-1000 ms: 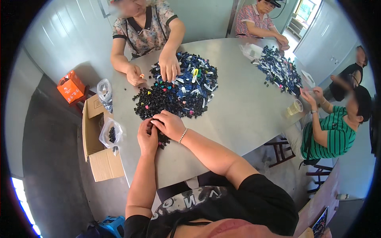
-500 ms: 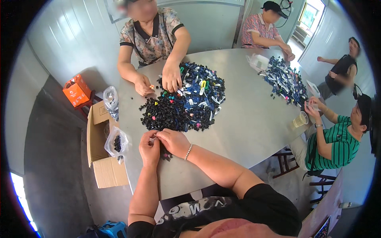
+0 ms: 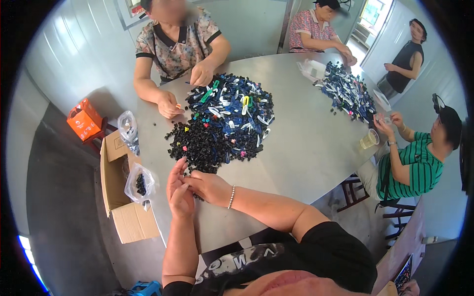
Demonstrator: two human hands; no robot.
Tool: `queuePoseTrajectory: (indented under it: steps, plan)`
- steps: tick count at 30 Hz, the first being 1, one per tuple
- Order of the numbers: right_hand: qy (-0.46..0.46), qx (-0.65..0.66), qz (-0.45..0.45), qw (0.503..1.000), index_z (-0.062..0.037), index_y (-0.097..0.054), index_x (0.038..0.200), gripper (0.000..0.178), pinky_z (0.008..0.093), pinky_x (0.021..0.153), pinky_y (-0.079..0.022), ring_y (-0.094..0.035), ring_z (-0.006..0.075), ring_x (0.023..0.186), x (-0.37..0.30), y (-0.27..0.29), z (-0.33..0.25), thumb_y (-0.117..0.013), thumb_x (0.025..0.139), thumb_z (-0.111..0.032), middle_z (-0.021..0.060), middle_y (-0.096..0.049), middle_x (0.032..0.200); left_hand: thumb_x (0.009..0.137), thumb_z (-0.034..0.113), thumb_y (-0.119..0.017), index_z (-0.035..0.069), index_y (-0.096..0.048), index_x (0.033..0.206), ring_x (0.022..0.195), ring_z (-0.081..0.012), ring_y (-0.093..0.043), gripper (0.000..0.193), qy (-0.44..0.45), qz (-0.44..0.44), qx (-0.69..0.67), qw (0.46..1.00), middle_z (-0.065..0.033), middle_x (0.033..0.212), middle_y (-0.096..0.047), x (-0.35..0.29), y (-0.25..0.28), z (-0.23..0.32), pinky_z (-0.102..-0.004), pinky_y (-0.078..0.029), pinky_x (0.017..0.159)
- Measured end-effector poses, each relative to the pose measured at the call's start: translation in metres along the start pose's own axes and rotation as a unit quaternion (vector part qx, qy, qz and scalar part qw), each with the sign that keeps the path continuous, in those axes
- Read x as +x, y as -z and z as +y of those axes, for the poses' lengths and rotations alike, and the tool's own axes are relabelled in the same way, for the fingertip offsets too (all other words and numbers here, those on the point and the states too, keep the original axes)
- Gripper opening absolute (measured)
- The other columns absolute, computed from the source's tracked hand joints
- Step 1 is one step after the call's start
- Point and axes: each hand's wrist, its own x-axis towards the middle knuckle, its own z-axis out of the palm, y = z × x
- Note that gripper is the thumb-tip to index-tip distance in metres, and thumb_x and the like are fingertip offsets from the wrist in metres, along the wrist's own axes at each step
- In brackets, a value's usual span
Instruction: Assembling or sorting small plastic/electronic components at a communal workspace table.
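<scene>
My left hand (image 3: 179,191) is at the near side of the pile, its fingers stretched upward and the palm turned toward my other hand. My right hand (image 3: 210,188) reaches across from the right, its fingertips pressed together against the left palm; anything between them is hidden or too small to name. Just beyond lies a heap of small black claw-like hair clips (image 3: 193,143), dotted with a few pink and yellow pieces. It merges into a pile of dark blue and white hair clips (image 3: 232,111). Several black pieces lie partly hidden under my hands.
Across the metal table (image 3: 291,153), a co-worker's hands (image 3: 185,91) work at the pile. Two more people sit by a second clip pile (image 3: 348,93), with a plastic cup (image 3: 369,139) nearby. At left stand an open cardboard box (image 3: 133,224), a plastic bag (image 3: 139,185) and an orange box (image 3: 85,120).
My left hand's fingers have gone from curled to stretched, and the hands have parted slightly. The facing co-worker's hand has lifted back from the pile. The whole view has shifted a little.
</scene>
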Motion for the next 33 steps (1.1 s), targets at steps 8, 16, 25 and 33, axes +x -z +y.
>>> queuePoseTrajectory:
  steps: [8,16,25,33]
  plan:
    - [0.032,0.073,0.047,0.996,-0.0048,-0.057,0.099,0.016,0.0395,0.067,-0.050,-0.061,0.0325,0.080,0.000,-0.005,0.004,-0.062,0.084,-0.005,0.0119,-0.058,0.091,0.074,0.012,-0.052,-0.008,-0.043,0.132,0.127,-0.0270,-0.041,0.062,0.012,-0.006,-0.047,0.999,-0.0185,0.139,-0.042,-0.004,-0.003,0.006,-0.0389,-0.029,0.109]
    - [0.000,0.043,0.081,0.996,-0.0013,-0.062,0.094,0.011,0.0358,0.065,-0.049,-0.060,0.0293,0.076,0.008,0.016,0.006,-0.063,0.083,-0.001,0.0118,-0.059,0.087,0.093,0.006,-0.055,-0.003,-0.057,0.115,0.095,-0.0125,-0.059,0.024,0.063,0.079,0.111,0.989,-0.0076,0.104,-0.062,-0.006,-0.005,-0.002,-0.0251,-0.047,0.083]
    - [0.001,0.061,0.115,0.991,-0.0030,-0.066,0.100,0.019,0.0313,0.061,-0.050,-0.061,0.0233,0.071,0.011,0.022,0.008,-0.066,0.081,-0.002,0.0096,-0.060,0.086,0.091,0.007,-0.061,-0.001,-0.064,0.107,0.080,-0.0089,-0.061,0.019,0.170,0.122,0.038,0.977,-0.0046,0.091,-0.066,-0.002,0.000,0.002,-0.0213,-0.050,0.072]
    - [-0.003,0.063,0.119,0.991,-0.0041,-0.067,0.103,0.024,0.0311,0.062,-0.050,-0.061,0.0228,0.072,0.011,0.020,0.011,-0.068,0.079,0.000,0.0092,-0.060,0.084,0.088,0.004,-0.064,0.000,-0.065,0.103,0.072,-0.0083,-0.061,0.016,0.198,0.125,0.016,0.972,-0.0027,0.086,-0.066,0.002,-0.001,0.005,-0.0188,-0.049,0.066]
